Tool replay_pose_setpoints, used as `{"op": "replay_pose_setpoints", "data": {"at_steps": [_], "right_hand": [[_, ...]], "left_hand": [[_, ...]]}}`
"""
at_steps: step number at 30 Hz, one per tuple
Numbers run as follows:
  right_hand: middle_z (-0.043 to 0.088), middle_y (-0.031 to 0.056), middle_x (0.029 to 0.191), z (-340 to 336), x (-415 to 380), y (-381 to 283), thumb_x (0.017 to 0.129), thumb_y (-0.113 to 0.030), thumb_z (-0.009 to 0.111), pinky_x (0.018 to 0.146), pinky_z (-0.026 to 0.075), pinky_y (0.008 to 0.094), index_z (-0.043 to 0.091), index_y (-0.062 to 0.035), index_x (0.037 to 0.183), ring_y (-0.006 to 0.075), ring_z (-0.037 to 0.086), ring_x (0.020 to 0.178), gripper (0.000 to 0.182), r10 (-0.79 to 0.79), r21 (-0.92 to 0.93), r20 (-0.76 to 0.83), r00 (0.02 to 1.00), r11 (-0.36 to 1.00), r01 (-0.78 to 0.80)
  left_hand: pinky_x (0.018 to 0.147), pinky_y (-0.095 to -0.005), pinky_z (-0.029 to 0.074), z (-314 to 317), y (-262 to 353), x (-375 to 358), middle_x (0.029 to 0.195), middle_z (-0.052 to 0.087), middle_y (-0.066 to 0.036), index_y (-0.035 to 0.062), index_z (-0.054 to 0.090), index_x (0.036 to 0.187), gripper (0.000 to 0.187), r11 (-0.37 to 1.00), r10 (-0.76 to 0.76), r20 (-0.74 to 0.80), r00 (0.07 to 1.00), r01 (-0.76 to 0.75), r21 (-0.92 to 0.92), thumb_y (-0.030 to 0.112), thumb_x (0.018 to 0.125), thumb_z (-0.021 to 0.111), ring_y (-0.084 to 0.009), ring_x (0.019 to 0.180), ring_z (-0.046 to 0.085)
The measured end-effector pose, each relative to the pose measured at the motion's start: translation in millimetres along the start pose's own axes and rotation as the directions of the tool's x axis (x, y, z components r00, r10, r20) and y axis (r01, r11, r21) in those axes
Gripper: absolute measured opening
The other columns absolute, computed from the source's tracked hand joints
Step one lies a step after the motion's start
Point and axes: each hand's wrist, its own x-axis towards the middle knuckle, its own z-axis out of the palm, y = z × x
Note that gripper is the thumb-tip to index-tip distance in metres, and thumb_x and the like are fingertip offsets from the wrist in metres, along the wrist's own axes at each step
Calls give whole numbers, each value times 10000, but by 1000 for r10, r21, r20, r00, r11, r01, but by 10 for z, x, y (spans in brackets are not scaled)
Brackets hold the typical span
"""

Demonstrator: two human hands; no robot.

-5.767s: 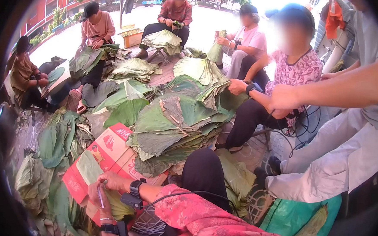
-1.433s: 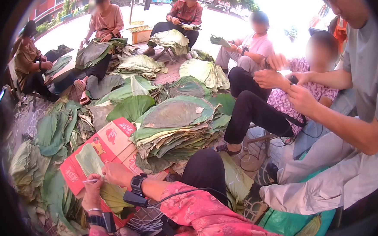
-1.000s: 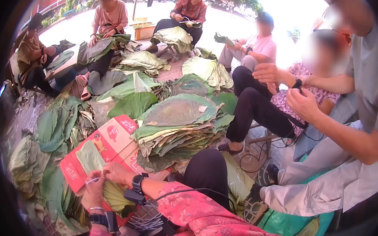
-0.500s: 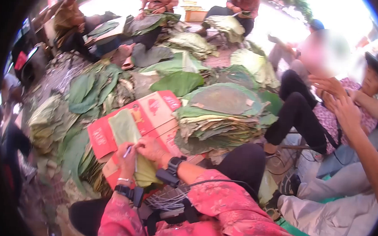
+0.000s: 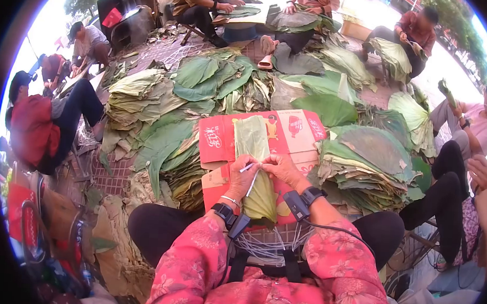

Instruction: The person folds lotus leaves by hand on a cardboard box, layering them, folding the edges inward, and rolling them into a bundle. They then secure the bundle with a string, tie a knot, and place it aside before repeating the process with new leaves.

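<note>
A folded, yellow-green leaf bundle (image 5: 262,196) lies lengthwise on a flattened red carton (image 5: 217,136) across the lap. My left hand (image 5: 243,177) is closed at the bundle's middle, with a white strip (image 5: 251,183) pinched in its fingers. From the right, my right hand (image 5: 282,171) meets it there, its fingertips pinched together at the strip. The two hands nearly touch. More white strips (image 5: 265,247) lie loose on the lap below the carton.
To the right of the carton is a tall stack of leaves (image 5: 365,159); more leaf piles (image 5: 141,98) spread at the left and ahead. Several people sit around the piles. A person's raised hand (image 5: 481,173) shows at the right edge.
The view has swung to the left, so the carton and my hands now appear nearer the middle. My hands remain together at the bundle. More people show on the left.
</note>
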Motion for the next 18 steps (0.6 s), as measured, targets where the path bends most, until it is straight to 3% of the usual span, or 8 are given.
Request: {"op": "replay_pose_setpoints", "data": {"at_steps": [3,6,9,12,16,18], "right_hand": [[573,-24,696,9,6,-66,820,-158,620,516,424,214,615,-18,853,51,506,569,143,-29,-91,0,1000,995,29],[587,29,661,6,30,-135,774,-146,618,530,432,272,601,-25,796,118,535,564,125,-194,-340,-39,980,925,169],[614,143,708,-37,-38,-280,737,-199,547,648,465,387,595,-34,772,291,603,696,175,-199,-711,-18,980,691,127],[623,166,753,-144,-47,-49,736,-200,524,660,464,415,592,-43,763,349,591,734,173,-43,-724,-61,997,689,-15],[571,108,617,-54,-44,278,716,-149,586,558,442,334,571,-33,736,227,578,587,119,-246,-640,-194,949,765,67],[582,94,612,-45,-105,247,732,-138,582,537,449,316,570,-28,748,199,588,570,111,-304,-590,-232,924,799,115]], "left_hand": [[635,-273,456,-51,-36,13,725,579,-81,15,603,774,87,1000,1,44,999,-1,0,52,732,669,-161,675,569],[639,-267,459,-89,-136,41,757,588,-80,14,615,772,71,999,46,69,997,-45,-20,57,740,661,-153,680,568],[709,-298,454,-109,-212,1,849,587,-95,14,620,753,59,997,71,52,996,-73,31,49,723,656,-197,770,566],[807,-354,425,-87,-225,-96,969,564,-120,19,623,725,65,961,163,-10,987,-157,230,50,691,669,-260,903,532],[897,-401,369,-74,-175,-127,1091,513,-149,32,624,794,166,869,254,-96,962,-184,459,67,652,702,-313,1033,471],[881,-397,385,-64,-114,-162,1149,483,-150,49,604,882,257,908,174,-179,968,-87,409,44,643,698,-319,1053,462]]}}
